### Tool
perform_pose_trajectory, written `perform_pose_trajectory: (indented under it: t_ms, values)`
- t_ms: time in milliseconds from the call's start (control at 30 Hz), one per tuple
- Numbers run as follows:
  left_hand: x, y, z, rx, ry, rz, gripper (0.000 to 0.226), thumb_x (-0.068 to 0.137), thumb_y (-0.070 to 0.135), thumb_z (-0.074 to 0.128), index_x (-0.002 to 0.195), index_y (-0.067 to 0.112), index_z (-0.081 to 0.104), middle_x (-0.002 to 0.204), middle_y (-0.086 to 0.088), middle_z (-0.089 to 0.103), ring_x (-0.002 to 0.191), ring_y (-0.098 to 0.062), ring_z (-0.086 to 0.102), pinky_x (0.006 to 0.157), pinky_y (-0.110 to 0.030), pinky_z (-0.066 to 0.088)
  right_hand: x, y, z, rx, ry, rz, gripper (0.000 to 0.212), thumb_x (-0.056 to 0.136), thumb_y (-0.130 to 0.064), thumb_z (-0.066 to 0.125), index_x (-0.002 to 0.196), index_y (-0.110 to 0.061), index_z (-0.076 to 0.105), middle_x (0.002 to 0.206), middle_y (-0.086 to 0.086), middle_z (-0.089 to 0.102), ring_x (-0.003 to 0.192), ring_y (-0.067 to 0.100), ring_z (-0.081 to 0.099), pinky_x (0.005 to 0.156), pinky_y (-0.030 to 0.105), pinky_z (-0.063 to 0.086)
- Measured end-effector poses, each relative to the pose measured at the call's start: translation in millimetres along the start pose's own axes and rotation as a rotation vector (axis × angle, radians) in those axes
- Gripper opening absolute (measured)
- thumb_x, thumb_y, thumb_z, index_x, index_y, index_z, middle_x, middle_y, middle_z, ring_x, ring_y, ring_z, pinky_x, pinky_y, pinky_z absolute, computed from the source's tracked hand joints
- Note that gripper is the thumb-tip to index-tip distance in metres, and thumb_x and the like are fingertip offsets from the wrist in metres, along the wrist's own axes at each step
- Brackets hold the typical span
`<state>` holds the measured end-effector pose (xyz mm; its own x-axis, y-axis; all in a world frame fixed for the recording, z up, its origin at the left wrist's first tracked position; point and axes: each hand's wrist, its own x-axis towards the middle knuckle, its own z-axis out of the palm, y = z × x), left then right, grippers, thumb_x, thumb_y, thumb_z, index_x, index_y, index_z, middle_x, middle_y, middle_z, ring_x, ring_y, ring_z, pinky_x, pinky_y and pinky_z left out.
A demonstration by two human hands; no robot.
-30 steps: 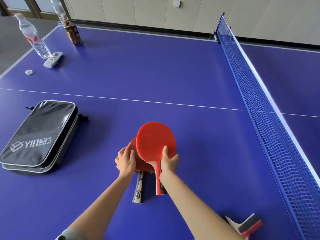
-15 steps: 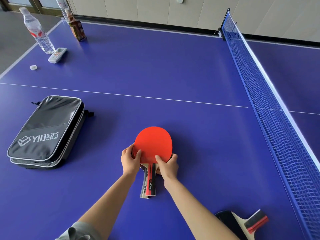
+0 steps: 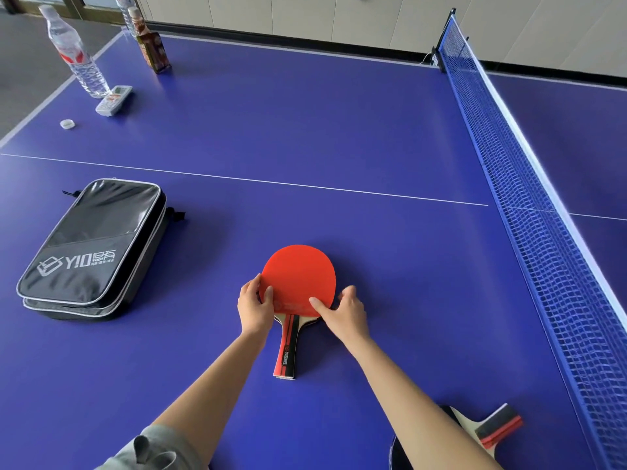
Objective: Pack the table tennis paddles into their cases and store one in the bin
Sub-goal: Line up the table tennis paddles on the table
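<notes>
Two red-faced paddles (image 3: 298, 279) lie stacked flat on the blue table, handles toward me; only the top one shows fully. My left hand (image 3: 254, 308) pinches the stack's left edge, thumb on the red rubber. My right hand (image 3: 342, 312) holds the right lower edge, thumb on top and fingers curled at the rim. A black zipped paddle case (image 3: 91, 249) with white lettering lies to the left, lying on another case. Another paddle (image 3: 485, 427), black face up, sits at the bottom right, partly hidden by my right arm. No bin is in view.
The blue net (image 3: 543, 205) runs along the right side. At the far left corner stand a clear water bottle (image 3: 76, 52) and a brown drink bottle (image 3: 151, 45), with a white remote (image 3: 113, 100) and a small white cap (image 3: 67, 124) beside them.
The raised paddle came down onto the other one, and both are now squared into one stack. My right hand left the handle and moved to the blade's edge.
</notes>
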<state>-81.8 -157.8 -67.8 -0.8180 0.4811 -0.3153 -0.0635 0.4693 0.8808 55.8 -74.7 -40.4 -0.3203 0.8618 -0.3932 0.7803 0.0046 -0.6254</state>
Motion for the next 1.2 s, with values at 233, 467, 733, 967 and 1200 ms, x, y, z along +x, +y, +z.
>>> perform_pose_trajectory:
  t_ms: [233,467,733,967,1200]
  values:
    - [-3.7,-0.2,3.0,0.023,0.029,0.017,0.044,0.096,0.013,0.051,0.139,0.008,0.043,0.136,-0.010,0.050,0.122,-0.028,0.048,0.106,-0.037,0.039,5.7,-6.4,16.9,0.202,-0.030,-0.134,0.066,0.096,-0.016,0.051,0.150,-0.006,0.014,0.155,0.010,0.026,0.143,0.024,0.022,0.115,0.031,0.021]
    - [-7.1,4.4,6.8,0.229,0.049,0.124,0.044,0.098,0.010,0.044,0.142,0.010,0.040,0.138,-0.012,0.048,0.127,-0.030,0.039,0.103,-0.037,0.034,9.4,-4.8,15.9,0.158,-0.036,-0.126,0.067,0.096,-0.016,0.052,0.150,-0.004,0.014,0.153,0.012,0.031,0.141,0.026,0.022,0.113,0.031,0.023]
    - [-66.5,21.7,17.0,0.191,0.115,0.353,0.035,0.088,0.003,0.054,0.121,0.011,0.059,0.120,-0.008,0.054,0.110,-0.028,0.044,0.086,-0.024,0.036,-29.0,49.7,-50.9,0.051,-0.015,-0.350,0.041,0.091,-0.015,0.060,0.131,-0.016,0.055,0.139,0.003,0.051,0.131,0.020,0.042,0.106,0.025,0.031]
    - [-177.7,-17.6,66.5,0.436,-0.474,0.514,0.038,0.085,0.017,0.065,0.123,0.014,0.059,0.116,-0.006,0.058,0.107,-0.028,0.051,0.095,-0.035,0.041,-95.4,172.1,-120.5,-0.225,-0.229,-0.337,0.058,0.075,-0.032,0.077,0.128,-0.023,0.054,0.128,-0.006,0.053,0.125,0.014,0.041,0.104,0.021,0.031]
    - [-253.0,-51.3,99.4,0.549,-0.559,0.316,0.062,0.079,0.035,0.073,0.134,0.020,0.049,0.126,-0.001,0.048,0.118,-0.022,0.040,0.101,-0.032,0.038,-121.4,232.9,-122.7,-0.385,-0.275,-0.370,0.094,0.064,-0.042,0.082,0.143,-0.027,0.032,0.142,-0.006,0.032,0.130,0.017,0.030,0.108,0.033,0.032]
